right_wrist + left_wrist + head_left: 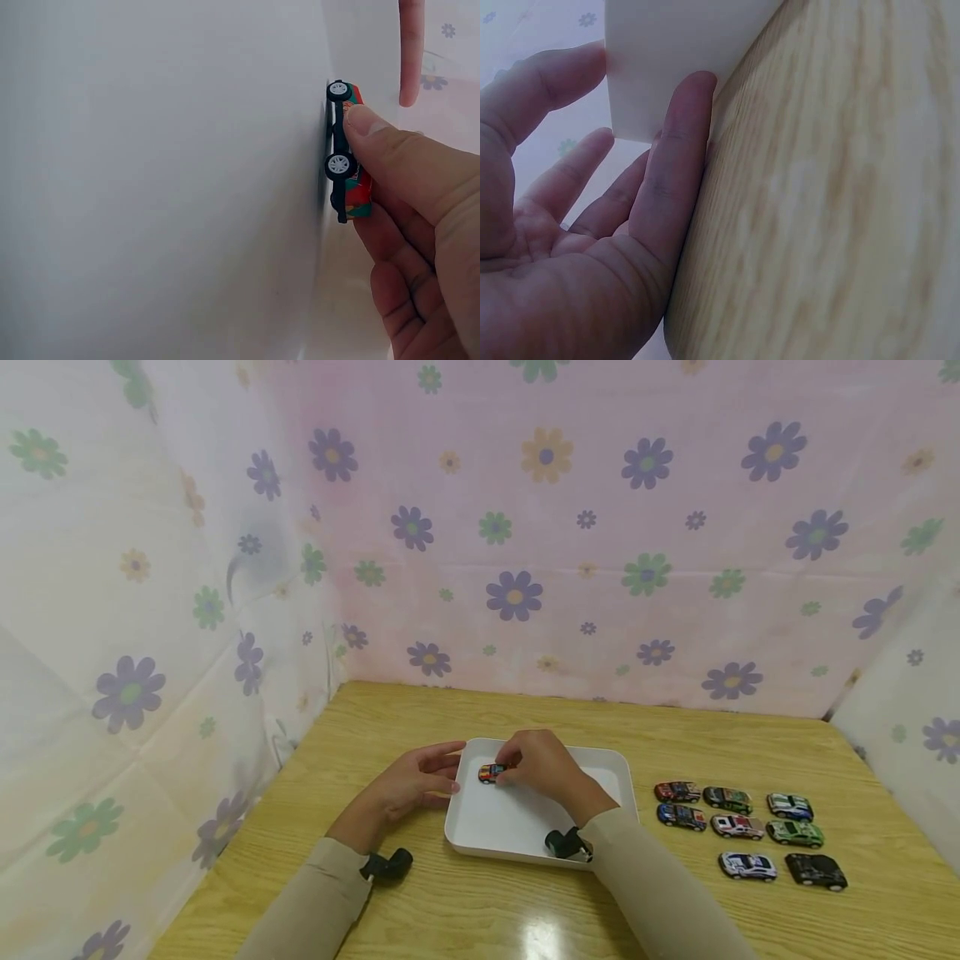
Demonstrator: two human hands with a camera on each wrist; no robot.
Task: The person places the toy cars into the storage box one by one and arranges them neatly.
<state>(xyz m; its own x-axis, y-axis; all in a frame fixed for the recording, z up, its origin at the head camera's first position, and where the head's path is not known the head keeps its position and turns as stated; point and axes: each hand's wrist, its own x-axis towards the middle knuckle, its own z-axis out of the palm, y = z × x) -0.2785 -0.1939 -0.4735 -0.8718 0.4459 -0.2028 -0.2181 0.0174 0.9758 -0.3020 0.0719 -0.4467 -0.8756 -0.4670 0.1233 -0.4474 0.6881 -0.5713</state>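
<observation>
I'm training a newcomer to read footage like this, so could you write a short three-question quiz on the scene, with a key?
1. Multiple choice: what does the right hand pinch? (a) a pen (b) a toy car (c) a spoon
2. True or false: the left hand lies flat inside the white tray.
3. Count: how many other toy cars stand on the table to the right of the white tray?

Key:
1. b
2. False; the left hand is outside, its fingers touching the tray's outer left side.
3. Eight.
</observation>
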